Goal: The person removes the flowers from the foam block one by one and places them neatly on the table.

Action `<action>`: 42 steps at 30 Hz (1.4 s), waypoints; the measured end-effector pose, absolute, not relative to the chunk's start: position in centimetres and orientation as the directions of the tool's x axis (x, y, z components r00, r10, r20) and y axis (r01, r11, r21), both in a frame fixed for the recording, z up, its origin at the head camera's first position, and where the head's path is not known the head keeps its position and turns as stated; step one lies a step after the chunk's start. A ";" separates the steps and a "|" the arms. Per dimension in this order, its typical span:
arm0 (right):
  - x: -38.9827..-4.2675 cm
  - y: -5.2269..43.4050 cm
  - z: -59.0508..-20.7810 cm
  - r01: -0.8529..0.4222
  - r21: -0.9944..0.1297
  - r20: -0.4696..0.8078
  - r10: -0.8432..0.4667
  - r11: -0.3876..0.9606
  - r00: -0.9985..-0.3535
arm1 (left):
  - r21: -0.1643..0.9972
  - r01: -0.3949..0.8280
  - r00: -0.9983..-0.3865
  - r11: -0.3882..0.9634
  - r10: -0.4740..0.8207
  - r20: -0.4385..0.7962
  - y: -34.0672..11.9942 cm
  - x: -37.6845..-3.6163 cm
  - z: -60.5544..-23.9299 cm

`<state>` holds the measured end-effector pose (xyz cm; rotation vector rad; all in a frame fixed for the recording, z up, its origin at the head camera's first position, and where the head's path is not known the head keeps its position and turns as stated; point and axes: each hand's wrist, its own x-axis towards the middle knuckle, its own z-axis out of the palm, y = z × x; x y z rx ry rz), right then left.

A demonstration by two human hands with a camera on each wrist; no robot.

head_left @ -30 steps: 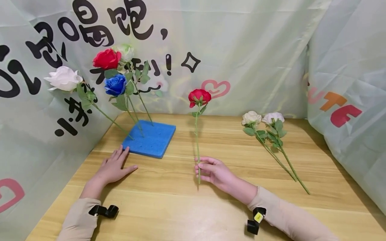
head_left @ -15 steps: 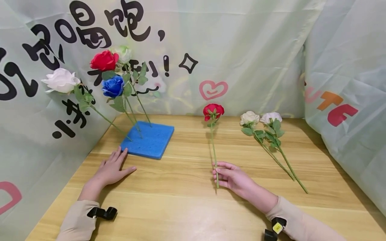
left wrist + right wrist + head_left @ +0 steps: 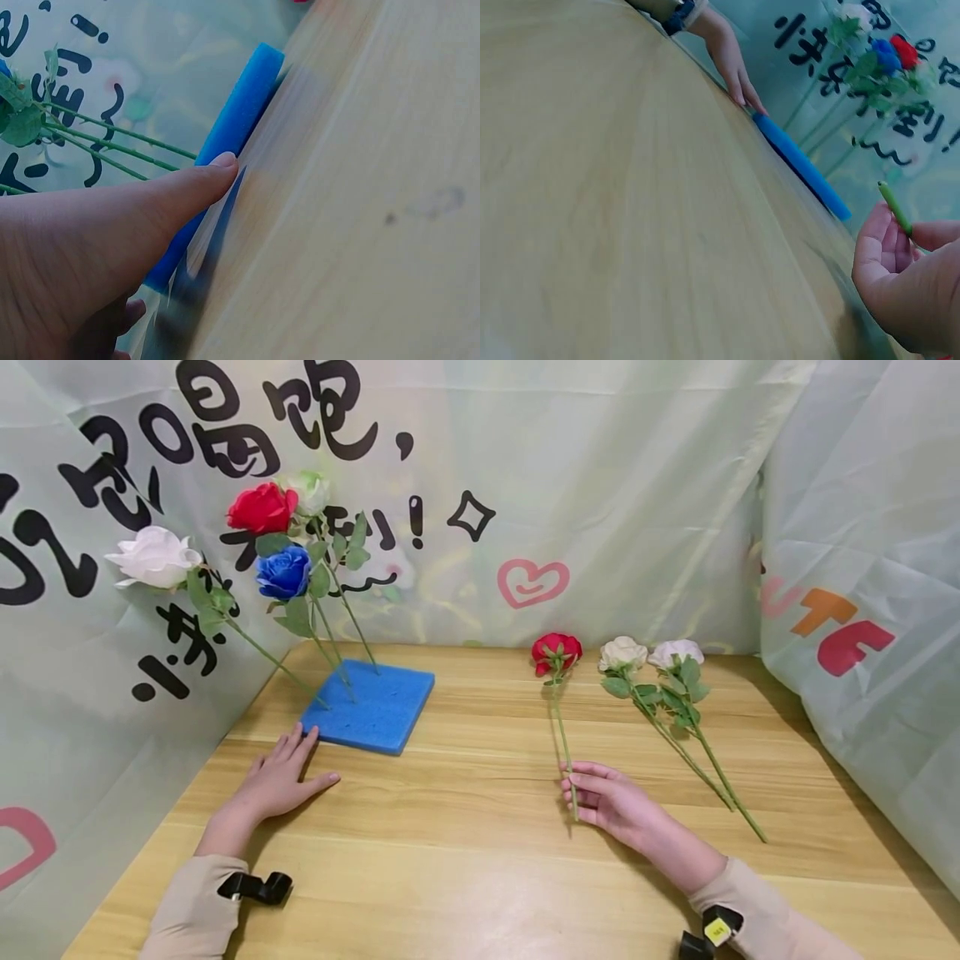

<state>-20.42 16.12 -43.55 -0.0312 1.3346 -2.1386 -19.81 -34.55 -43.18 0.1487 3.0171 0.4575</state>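
Note:
My right hand (image 3: 618, 802) pinches the lower stem of a red rose (image 3: 557, 654) between thumb and fingers, its bloom pointing toward the back of the table. In the right wrist view the green stem end (image 3: 895, 208) sticks out past my fingertips. On the left, my left hand (image 3: 277, 781) rests flat with fingers spread, fingertips at the near left corner of a blue foam board (image 3: 375, 718). From that board rise a white rose (image 3: 156, 558), a second red rose (image 3: 262, 508), a blue rose (image 3: 284, 572) and a pale green-white rose (image 3: 309, 493).
To the right, a cream rose (image 3: 624, 654) and a pale lilac rose (image 3: 677, 653) lie side by side on the wooden table (image 3: 450, 860). A printed cloth (image 3: 615, 502) hangs behind the table and along both sides.
My right hand has moved to the right with the red rose, whose bloom has come down lower toward the table. My left hand stays at the foam board.

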 end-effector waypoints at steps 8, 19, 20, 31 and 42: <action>-21.7 18.7 -43.6 0.477 -0.829 -0.266 -0.544 -0.291 -0.796 | 0.294 0.084 -0.992 0.952 0.109 -0.069 -34.7 -19.9 -43.2; -24.3 23.3 -42.6 0.453 -0.874 -0.254 -0.626 -0.179 -0.737 | 0.292 0.086 -0.991 0.953 0.111 -0.071 -34.7 -19.8 -43.2; -24.4 23.7 -42.5 0.454 -0.874 -0.256 -0.630 -0.174 -0.733 | 0.290 0.086 -0.991 0.953 0.111 -0.071 -34.7 -19.8 -43.3; -25.4 27.9 -42.0 0.459 -0.879 -0.248 -0.702 -0.126 -0.668 | 0.293 0.086 -0.991 0.952 0.113 -0.076 -34.5 -19.7 -43.1; -25.6 29.0 -41.9 0.391 -0.920 -0.288 -0.692 0.008 -0.662 | 0.300 0.088 -0.991 0.950 0.115 -0.074 -34.5 -19.7 -43.1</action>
